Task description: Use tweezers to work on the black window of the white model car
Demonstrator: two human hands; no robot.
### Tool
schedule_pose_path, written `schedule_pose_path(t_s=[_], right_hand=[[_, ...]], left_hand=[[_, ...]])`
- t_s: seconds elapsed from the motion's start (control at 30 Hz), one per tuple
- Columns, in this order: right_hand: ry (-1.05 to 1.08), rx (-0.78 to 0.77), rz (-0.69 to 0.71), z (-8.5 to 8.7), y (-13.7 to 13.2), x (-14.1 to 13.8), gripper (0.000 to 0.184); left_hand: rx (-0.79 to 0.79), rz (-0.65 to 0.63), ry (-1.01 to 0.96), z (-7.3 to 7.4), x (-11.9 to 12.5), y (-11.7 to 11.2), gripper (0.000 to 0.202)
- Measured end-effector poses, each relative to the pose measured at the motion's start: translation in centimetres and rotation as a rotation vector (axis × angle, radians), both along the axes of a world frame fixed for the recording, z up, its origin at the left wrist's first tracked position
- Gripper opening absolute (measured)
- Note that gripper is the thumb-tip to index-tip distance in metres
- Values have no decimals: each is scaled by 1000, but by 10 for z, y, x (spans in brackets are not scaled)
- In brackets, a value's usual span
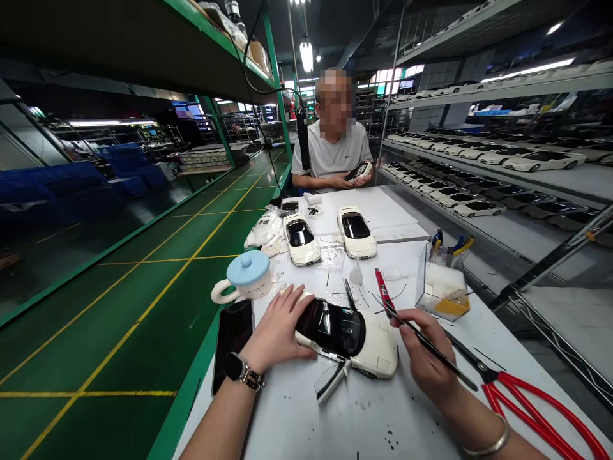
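Two hands on the job at the near edge of the white table: my left hand lies spread over the front of the white model car, fingers loose on its dark glass & body, steadying it, not clenched. Car sits flat on the table btw both hands, nose toward my left, one door hanging open toward me. My right hand is closed on a thin black tool, pinched like a pen, its tip near the car's rear edge; can't tell if it touches. Watch on my left wrist, bangle on the right. Red-handled scissors lie just right of my right hand. Dark phone lies at the table's left edge, near my left wrist, w/ a white mug w/ blue lid behind it. Red pen-like tool lies beyond the car, clear plastic box to its right. Further back 2 more white model cars stand side by side. Across the table a person in a white tee holds a small dark part in both hands. Shelves on the right carry rows of white cars
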State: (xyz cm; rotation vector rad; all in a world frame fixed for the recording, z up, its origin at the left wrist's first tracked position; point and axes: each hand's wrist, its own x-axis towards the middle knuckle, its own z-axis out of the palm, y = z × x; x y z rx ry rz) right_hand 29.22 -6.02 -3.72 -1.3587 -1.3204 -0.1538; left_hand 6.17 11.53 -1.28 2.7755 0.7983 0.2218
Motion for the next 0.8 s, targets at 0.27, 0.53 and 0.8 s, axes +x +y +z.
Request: schedule_pose_path(t_s=[0.27, 0.53, 0.8], right_hand=[[105, -198, -128, 3, 6, 2, 20], [215, 68, -247, 21, 0, 7, 21], [230, -59, -177, 20, -4, 9, 23]], left_hand=[[7, -127, 7, 10, 16, 5, 110], [336, -99, -171, 18, -8, -32, 89], [92, 192, -283, -3, -100, -95, 99]])
